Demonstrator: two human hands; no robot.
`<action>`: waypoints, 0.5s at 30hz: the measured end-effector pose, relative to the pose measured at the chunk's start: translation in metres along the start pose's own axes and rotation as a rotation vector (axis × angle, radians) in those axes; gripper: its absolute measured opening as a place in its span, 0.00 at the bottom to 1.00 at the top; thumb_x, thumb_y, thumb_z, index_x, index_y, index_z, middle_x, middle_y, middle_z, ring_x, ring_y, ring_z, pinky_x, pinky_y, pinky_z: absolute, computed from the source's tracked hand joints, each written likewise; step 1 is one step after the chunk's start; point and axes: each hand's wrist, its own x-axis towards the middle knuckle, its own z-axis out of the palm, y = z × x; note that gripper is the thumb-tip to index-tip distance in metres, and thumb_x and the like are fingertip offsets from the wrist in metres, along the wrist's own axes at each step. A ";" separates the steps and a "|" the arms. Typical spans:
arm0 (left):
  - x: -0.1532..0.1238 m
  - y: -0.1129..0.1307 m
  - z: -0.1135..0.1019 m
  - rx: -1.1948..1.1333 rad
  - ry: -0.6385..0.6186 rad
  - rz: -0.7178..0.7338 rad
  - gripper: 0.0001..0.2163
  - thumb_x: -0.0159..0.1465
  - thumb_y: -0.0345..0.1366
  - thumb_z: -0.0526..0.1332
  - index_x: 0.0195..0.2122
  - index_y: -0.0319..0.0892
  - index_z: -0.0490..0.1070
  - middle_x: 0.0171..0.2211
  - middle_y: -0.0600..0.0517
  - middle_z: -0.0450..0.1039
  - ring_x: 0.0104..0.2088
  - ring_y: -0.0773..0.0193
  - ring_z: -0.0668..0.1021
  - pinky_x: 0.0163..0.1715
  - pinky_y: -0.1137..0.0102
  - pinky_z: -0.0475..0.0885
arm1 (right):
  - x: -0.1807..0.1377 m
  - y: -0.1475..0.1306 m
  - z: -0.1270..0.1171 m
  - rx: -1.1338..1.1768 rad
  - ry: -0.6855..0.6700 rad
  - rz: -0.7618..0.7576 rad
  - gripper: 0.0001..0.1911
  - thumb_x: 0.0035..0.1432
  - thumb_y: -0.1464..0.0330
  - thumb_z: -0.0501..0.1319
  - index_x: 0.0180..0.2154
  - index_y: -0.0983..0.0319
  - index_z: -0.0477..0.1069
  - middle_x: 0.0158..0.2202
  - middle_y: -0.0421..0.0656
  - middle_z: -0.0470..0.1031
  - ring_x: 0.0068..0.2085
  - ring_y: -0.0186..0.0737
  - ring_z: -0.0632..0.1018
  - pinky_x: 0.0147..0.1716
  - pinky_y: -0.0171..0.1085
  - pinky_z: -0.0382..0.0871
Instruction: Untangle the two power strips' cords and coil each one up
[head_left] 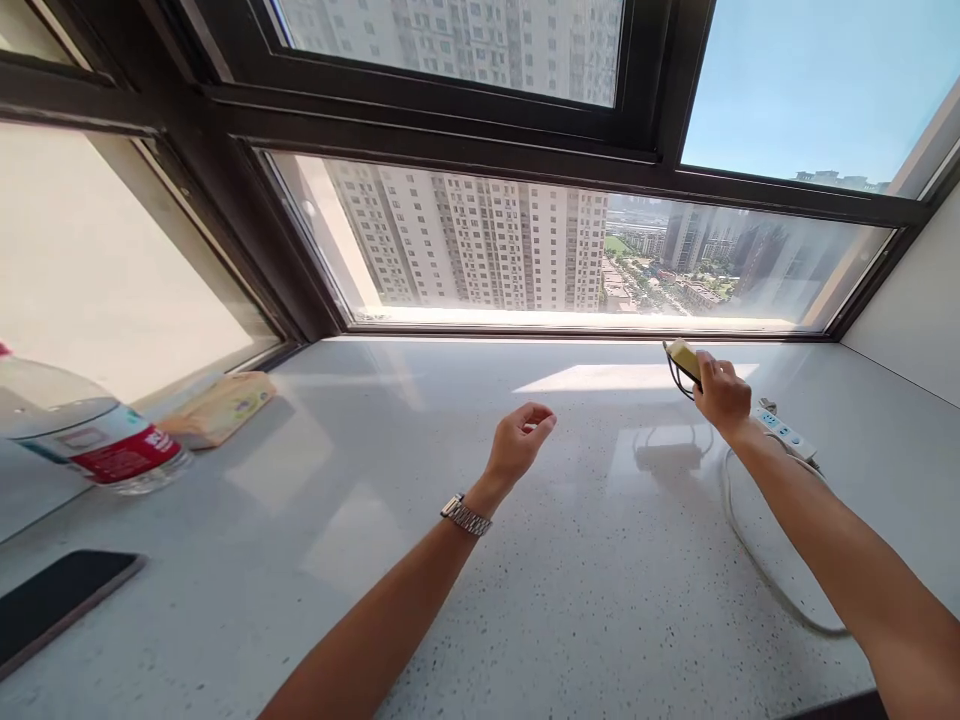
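My right hand (pixel 724 395) grips a small boxy device (pixel 684 358), yellowish on its top face and dark along the side. A thin black cable loops from the device's left end. It is held above the sill, and its reflection shows on the glossy surface below. My left hand (pixel 519 440), with a metal-band watch (pixel 466 514) on the wrist, hovers over the middle of the sill. Its fingers are curled in toward the thumb and nothing shows in them. Just beyond my right wrist lies a white power strip (pixel 784 432), partly hidden by my forearm.
A pale cord (pixel 757 570) curves from the power strip across the speckled white sill (pixel 555 600). On the left are a large plastic bottle (pixel 112 440), a tissue pack (pixel 221 408) and a dark phone (pixel 64 600). A dark-framed window (pixel 450 140) borders the back.
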 end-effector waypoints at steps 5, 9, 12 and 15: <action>-0.003 0.000 0.003 0.007 -0.038 -0.003 0.11 0.56 0.44 0.60 0.28 0.41 0.73 0.28 0.50 0.76 0.31 0.62 0.77 0.31 0.70 0.70 | -0.043 -0.021 0.038 -0.045 -0.249 -0.306 0.29 0.58 0.69 0.55 0.62 0.61 0.59 0.62 0.52 0.62 0.56 0.60 0.62 0.53 0.52 0.56; -0.005 -0.001 0.005 0.008 -0.061 -0.001 0.11 0.56 0.44 0.60 0.28 0.40 0.73 0.29 0.50 0.77 0.32 0.62 0.77 0.31 0.70 0.69 | -0.053 -0.027 0.042 0.004 -0.272 -0.421 0.31 0.61 0.57 0.55 0.63 0.61 0.58 0.64 0.52 0.60 0.60 0.60 0.59 0.58 0.53 0.49; -0.006 -0.002 0.006 0.014 -0.077 -0.002 0.11 0.56 0.44 0.60 0.28 0.41 0.73 0.29 0.50 0.77 0.32 0.62 0.77 0.30 0.70 0.69 | -0.050 -0.014 0.040 0.029 -0.266 -0.487 0.28 0.64 0.60 0.51 0.64 0.59 0.57 0.65 0.50 0.58 0.62 0.57 0.58 0.60 0.52 0.45; -0.007 -0.003 0.006 0.014 -0.088 0.001 0.11 0.56 0.44 0.60 0.28 0.40 0.73 0.29 0.50 0.76 0.31 0.62 0.77 0.30 0.70 0.69 | -0.043 0.009 0.044 0.008 -0.263 -0.484 0.26 0.65 0.68 0.48 0.63 0.56 0.59 0.65 0.47 0.60 0.64 0.55 0.58 0.61 0.53 0.44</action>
